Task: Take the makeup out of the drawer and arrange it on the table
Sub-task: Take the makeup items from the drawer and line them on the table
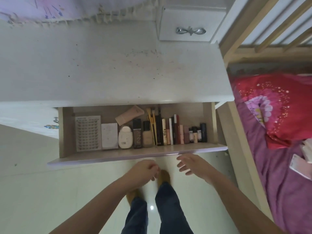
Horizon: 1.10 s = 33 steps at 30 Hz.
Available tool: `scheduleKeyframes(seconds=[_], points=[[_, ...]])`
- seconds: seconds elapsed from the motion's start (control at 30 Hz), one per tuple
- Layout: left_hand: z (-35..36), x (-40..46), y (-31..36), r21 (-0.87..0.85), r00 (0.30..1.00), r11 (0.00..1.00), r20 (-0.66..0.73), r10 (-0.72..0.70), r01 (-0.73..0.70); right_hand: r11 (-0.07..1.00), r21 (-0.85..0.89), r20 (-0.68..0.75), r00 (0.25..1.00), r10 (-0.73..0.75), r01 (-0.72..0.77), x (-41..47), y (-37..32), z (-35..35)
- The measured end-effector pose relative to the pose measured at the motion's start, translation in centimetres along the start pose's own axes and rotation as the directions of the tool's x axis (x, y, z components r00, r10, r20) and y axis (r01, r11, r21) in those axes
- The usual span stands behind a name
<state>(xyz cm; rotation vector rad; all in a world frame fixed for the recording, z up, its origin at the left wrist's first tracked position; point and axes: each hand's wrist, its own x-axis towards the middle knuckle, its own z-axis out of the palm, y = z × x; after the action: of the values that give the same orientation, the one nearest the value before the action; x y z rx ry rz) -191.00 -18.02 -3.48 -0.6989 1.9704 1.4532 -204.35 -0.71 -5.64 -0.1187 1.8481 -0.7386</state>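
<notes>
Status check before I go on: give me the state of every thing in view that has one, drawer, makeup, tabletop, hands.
Large drawer: pulled open, makeup inside.
Small drawer: closed.
Lash tray: lying flat, left end of the large drawer.
Beige tube: lying tilted behind the row.
Brushes: in the row, bristles toward the back.
Tabletop: no makeup on it yet.
Left hand: fingers loosely curled, holding nothing.
Right hand: open, just below the drawer front.
</notes>
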Motion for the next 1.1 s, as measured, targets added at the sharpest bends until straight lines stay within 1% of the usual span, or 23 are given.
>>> scheduleKeyframes(seconds=[0.07,0.13,0.17,0.23,0.27,0.33,0.4,0.47,0.53,0.6,0.67,0.73,0.8,0.9,0.97,1.03,1.1], points=[[-0.2,1.5,2.7,-0.009,0.995,0.995,0.012,0.1,-0.1,0.997,-0.054,-0.095,0.993,-0.064,0.059,-0.6,0.4,-3.3],[-0.1,4.1,4.8,0.015,0.985,0.985,-0.024,0.172,-0.172,0.988,-0.102,-0.22,0.966,-0.137,0.117,-0.3,0.8,-6.3],[0.1,5.8,5.6,0.048,0.979,0.98,-0.061,0.194,-0.192,0.981,-0.123,-0.27,0.946,-0.177,0.148,0.3,0.8,-7.5],[0.7,9.2,6.7,0.141,0.964,0.971,-0.158,0.213,-0.192,0.96,-0.192,-0.313,0.915,-0.255,0.202,2.0,0.3,-9.1],[1.0,10.7,7.1,0.18,0.954,0.966,-0.205,0.22,-0.184,0.935,-0.281,-0.32,0.898,-0.302,0.214,3.1,0.1,-9.5],[1.7,13.6,7.7,0.254,0.93,0.95,-0.271,0.248,-0.179,0.842,-0.493,-0.297,0.867,-0.4,0.219,5.7,-0.7,-9.9],[2.6,16.0,8.1,0.358,0.917,0.919,-0.287,0.277,-0.165,0.753,-0.619,-0.219,0.873,-0.437,0.222,7.9,-1.2,-9.9],[3.5,17.9,8.1,0.477,0.93,0.873,-0.268,0.253,-0.101,0.689,-0.689,-0.12,0.902,-0.415,0.226,9.6,-1.2,-9.9],[4.1,19.1,8.1,0.597,0.941,0.802,-0.27,0.204,-0.003,0.611,-0.757,-0.039,0.918,-0.394,0.23,10.7,-1.0,-10.0],[4.4,19.6,7.8,0.648,0.942,0.76,-0.278,0.187,0.04,0.572,-0.781,0.0,0.916,-0.402,0.252,11.3,-0.9,-10.0],[4.7,19.7,7.4,0.626,0.938,0.779,-0.287,0.195,0.03,0.563,-0.781,0.019,0.911,-0.412,0.271,11.6,-0.8,-9.8],[4.8,19.5,6.9,0.585,0.923,0.811,-0.32,0.216,0.013,0.524,-0.803,0.042,0.904,-0.425,0.284,12.0,-0.9,-9.6],[4.7,19.3,6.6,0.533,0.906,0.846,-0.355,0.231,-0.007,0.515,-0.802,0.041,0.887,-0.459,0.303,12.4,-1.0,-9.3],[4.7,18.9,6.4,0.373,0.877,0.925,-0.419,0.235,-0.07,0.536,-0.761,0.035,0.849,-0.527,0.365,12.7,-1.3,-9.3],[4.6,18.4,6.4,0.225,0.866,0.969,-0.46,0.199,-0.103,0.57,-0.719,0.054,0.85,-0.524,0.397,12.4,-1.4,-9.5],[4.3,17.8,6.9,0.129,0.858,0.983,-0.482,0.177,-0.13,0.615,-0.663,0.077,0.856,-0.511,0.427,11.6,-1.7,-9.8],[3.1,16.8,7.6,0.069,0.858,0.985,-0.484,0.173,-0.16,0.639,-0.609,0.087,0.84,-0.535,0.47,10.6,-2.6,-10.4]])
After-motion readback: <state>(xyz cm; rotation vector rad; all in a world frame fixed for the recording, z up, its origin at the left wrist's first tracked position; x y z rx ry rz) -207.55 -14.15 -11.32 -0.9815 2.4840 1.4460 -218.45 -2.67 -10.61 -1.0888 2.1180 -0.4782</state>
